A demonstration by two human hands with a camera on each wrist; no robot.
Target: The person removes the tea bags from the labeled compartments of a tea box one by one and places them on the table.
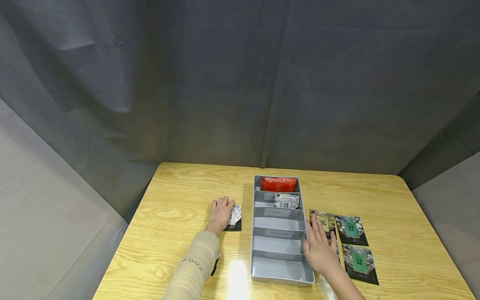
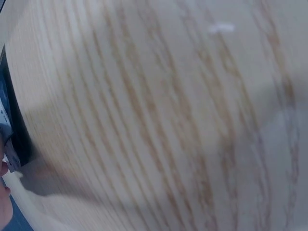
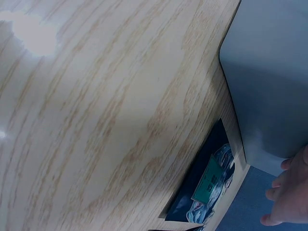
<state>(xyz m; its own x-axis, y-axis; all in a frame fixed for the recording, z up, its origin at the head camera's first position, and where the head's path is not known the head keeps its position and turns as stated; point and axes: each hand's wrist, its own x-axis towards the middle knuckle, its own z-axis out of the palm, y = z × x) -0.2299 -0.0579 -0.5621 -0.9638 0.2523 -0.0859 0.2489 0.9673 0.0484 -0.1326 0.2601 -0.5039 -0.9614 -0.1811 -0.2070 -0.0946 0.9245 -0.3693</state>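
Letters on the left sleeve (image 1: 196,263) read roughly "AOUA", the rest blurred. Dark characters stand on the near right green-labelled packet (image 1: 359,263), the far right teal-labelled packet (image 1: 351,229), the yellow-labelled packet (image 1: 327,223) left of it and the white packet (image 1: 286,201) in the tray (image 1: 283,281), too small to read surely. Labels (image 1: 277,213) on the tray's dividers are illegible.

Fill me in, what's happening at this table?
A person's left hand is over a white-and-black packet on the wood table; whether it grips is unclear. The right hand touches the right side of a gray divided tray. In the tray, red packaging sits at the far end, with a white-fronted packet next. Right of the tray lie a yellow-labelled packet and two green-labelled packets.
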